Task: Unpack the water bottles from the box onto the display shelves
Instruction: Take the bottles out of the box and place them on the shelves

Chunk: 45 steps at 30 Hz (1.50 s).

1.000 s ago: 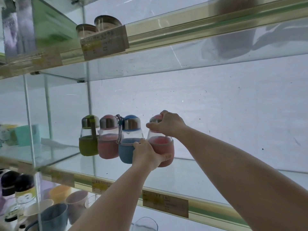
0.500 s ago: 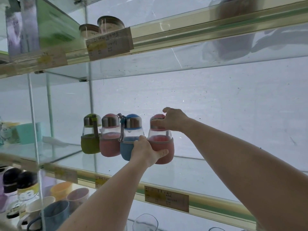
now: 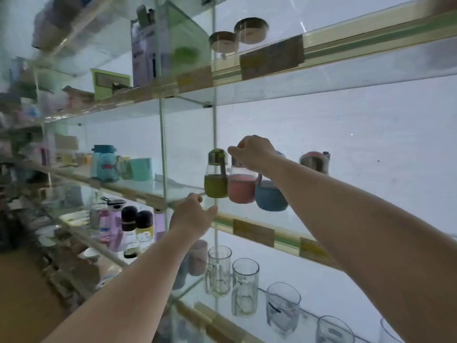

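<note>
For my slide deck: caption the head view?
Right hand grips pink bottle's cap on glass shelf; left hand free.

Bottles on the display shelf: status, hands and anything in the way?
Right hand pinching pink bottle cap. Left hand open, at shelf edge. Four bottles in row; green bottle tight beside pink.

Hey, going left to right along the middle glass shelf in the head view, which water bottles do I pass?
Teal bottle → green bottle → pink bottle, its cap under the right hand → blue bottle → red-capped bottle, mostly hidden behind the arm.
</note>
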Tool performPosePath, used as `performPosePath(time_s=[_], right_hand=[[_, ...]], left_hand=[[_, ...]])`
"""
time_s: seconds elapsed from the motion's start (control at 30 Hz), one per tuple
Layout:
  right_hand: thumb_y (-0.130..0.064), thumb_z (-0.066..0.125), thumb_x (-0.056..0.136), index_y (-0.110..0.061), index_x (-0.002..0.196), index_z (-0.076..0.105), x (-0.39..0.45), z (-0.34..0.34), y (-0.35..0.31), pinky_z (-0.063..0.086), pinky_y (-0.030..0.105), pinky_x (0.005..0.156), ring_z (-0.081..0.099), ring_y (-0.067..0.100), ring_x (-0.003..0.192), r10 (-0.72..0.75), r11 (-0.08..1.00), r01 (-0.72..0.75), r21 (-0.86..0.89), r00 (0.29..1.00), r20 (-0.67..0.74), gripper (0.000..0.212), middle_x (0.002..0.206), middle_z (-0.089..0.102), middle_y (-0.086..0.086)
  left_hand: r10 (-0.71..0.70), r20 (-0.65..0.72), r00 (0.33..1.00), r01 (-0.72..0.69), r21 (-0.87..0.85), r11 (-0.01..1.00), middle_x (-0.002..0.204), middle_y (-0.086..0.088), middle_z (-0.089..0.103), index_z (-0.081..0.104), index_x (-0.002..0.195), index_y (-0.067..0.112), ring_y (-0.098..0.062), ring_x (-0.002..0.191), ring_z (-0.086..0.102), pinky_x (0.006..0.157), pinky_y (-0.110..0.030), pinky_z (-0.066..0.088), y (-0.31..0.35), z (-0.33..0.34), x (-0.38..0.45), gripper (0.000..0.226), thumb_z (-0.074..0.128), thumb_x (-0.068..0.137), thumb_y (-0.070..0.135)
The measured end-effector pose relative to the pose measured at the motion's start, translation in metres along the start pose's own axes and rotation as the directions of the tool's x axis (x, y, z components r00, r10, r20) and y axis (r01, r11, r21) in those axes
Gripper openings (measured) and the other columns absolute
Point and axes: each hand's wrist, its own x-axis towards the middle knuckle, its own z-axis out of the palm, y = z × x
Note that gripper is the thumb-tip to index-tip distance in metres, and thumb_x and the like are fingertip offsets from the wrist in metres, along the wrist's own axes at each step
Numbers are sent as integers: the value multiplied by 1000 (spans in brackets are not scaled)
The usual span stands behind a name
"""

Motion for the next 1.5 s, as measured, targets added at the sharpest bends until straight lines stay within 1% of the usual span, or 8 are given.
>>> performPosePath(time_s=[0.2,0.4,0.5,0.73,0.8,0.93,1.1,1.5], right_hand=[[-32,46,95,1,110,64,-47,124,-62,45,33,86,58,31,105,-97,975,38,219,958,269,40,112,64,17],[-30,45,96,-1,89,64,-132,279,-83,35,31,61,53,24,75,-120,965,-53,256,779,616,36,78,58,15],[-33,45,96,-13,69,52,-189,343,-74,41,32,56,51,20,65,-91,968,-121,218,644,760,35,65,49,2],[-34,46,95,-8,126,56,-300,453,-30,46,36,93,58,32,111,30,981,-189,43,367,930,41,121,61,13],[-32,46,94,-7,125,56,-319,482,-11,47,37,94,58,30,105,54,976,-217,15,308,950,41,111,63,11],[-29,47,94,-9,117,61,-356,541,31,45,31,89,56,28,109,86,976,-215,-42,203,975,33,113,64,11],[-28,48,94,-11,127,54,-405,619,82,42,29,94,52,25,118,129,974,-196,-115,62,990,37,128,58,9],[-24,47,95,-12,127,54,-488,733,182,42,29,94,53,25,118,208,978,-11,-209,-82,975,35,128,58,8]], left_hand=[[-299,-55,953,302,75,950,127,-13,54,47,128,7,-30,116,51,87,-30,40,-129,-64,-41,40,41,97,33],[-622,17,783,618,89,781,83,1,48,45,99,16,-23,84,46,72,-29,37,-244,-74,-127,19,38,98,34],[-736,39,676,734,57,677,86,-2,49,48,98,12,-25,85,46,71,-28,37,-292,-58,-176,21,38,99,31],[-910,128,393,913,58,403,66,-8,41,38,61,13,-28,67,42,68,-31,32,-375,17,-277,39,39,98,24],[-933,150,328,936,85,343,97,-23,58,52,71,4,-36,79,51,74,-35,39,-395,43,-297,37,38,98,25],[-958,159,238,960,110,257,70,2,44,41,65,23,-24,76,44,72,-26,32,-435,99,-325,34,38,98,26],[-973,180,141,987,51,152,127,-8,54,51,124,9,-24,115,50,89,-26,37,-489,169,-351,33,40,98,26],[-961,274,-29,992,129,7,124,-3,56,49,127,17,-18,107,54,80,-24,39,-574,295,-446,33,40,98,30]])
